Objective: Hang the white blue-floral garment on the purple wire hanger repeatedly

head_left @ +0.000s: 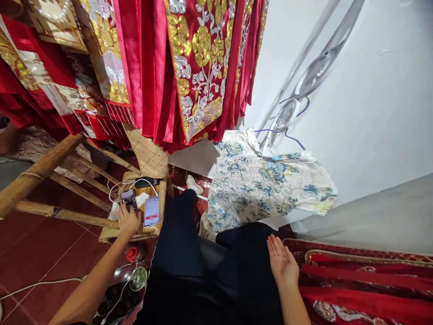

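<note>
Over there, the left hand (130,222) has its fingers (124,208) on a dark phone (129,196), just beside a lit phone (151,211) on the bamboo bench (107,233). The right hand (284,265) lies palm up by the dark trousers (252,257). Red sequined garments (150,67) hang above.

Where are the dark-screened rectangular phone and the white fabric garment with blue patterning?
Dark-screened rectangular phone (129,197), head view: on its screen.
White fabric garment with blue patterning (255,187), head view: middle of its cloth.

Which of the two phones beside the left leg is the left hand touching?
The dark-screened phone, with the left hand at its lower part; the pale-screened phone beside it is untouched.
</note>
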A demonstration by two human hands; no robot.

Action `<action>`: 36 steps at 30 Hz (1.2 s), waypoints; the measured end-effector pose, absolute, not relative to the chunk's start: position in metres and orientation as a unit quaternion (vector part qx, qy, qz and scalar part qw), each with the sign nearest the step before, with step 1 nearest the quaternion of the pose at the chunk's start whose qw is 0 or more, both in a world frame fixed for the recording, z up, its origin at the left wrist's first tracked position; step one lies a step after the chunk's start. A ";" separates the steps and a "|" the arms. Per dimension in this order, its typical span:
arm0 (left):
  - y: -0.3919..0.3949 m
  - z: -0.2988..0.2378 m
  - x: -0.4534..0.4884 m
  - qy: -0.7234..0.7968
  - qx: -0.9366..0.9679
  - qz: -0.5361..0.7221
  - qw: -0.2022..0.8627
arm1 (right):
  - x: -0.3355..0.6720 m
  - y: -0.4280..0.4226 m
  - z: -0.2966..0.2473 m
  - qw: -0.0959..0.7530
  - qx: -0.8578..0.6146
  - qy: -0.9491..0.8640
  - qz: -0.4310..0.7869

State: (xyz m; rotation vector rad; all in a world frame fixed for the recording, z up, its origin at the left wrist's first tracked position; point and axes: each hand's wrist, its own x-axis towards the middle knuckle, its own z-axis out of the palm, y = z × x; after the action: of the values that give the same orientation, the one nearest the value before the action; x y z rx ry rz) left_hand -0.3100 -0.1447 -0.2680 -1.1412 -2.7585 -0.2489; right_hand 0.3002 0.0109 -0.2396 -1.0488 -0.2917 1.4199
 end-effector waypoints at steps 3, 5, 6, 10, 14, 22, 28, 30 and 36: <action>-0.144 -0.270 -0.310 -0.917 -0.381 -0.082 0.079 | 0.303 0.010 -0.242 0.626 -0.457 -0.124 0.620; -0.143 -0.272 -0.311 -0.917 -0.380 -0.085 0.082 | 0.303 0.009 -0.243 0.629 -0.455 -0.121 0.619; -0.142 -0.274 -0.311 -0.918 -0.378 -0.086 0.084 | 0.302 0.009 -0.243 0.631 -0.453 -0.121 0.618; -0.138 -0.278 -0.311 -0.919 -0.373 -0.095 0.087 | 0.301 0.010 -0.243 0.628 -0.458 -0.123 0.617; -0.139 -0.277 -0.308 -0.917 -0.371 -0.117 0.090 | 0.302 0.011 -0.243 0.621 -0.463 -0.127 0.619; -0.149 -0.265 -0.273 -0.869 -0.449 -0.189 0.082 | 0.293 0.010 -0.232 0.603 -0.492 -0.147 0.610; -0.110 -0.217 -0.217 -0.795 -0.506 -0.329 0.066 | 0.289 0.036 -0.167 0.631 -0.520 -0.262 0.513; -0.090 -0.202 -0.192 -0.765 -0.535 -0.356 0.034 | 0.289 0.053 -0.128 0.674 -0.503 -0.325 0.433; -0.032 -0.160 -0.103 -0.700 -0.563 -0.432 -0.086 | 0.275 0.092 -0.008 0.604 -0.507 -0.568 0.234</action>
State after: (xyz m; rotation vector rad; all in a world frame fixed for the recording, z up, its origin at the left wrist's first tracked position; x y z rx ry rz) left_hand -0.1027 -0.0319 -0.1602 -1.8712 -2.3265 -1.4362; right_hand 0.2753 0.0922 -0.0083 -1.1741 -1.3137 0.5420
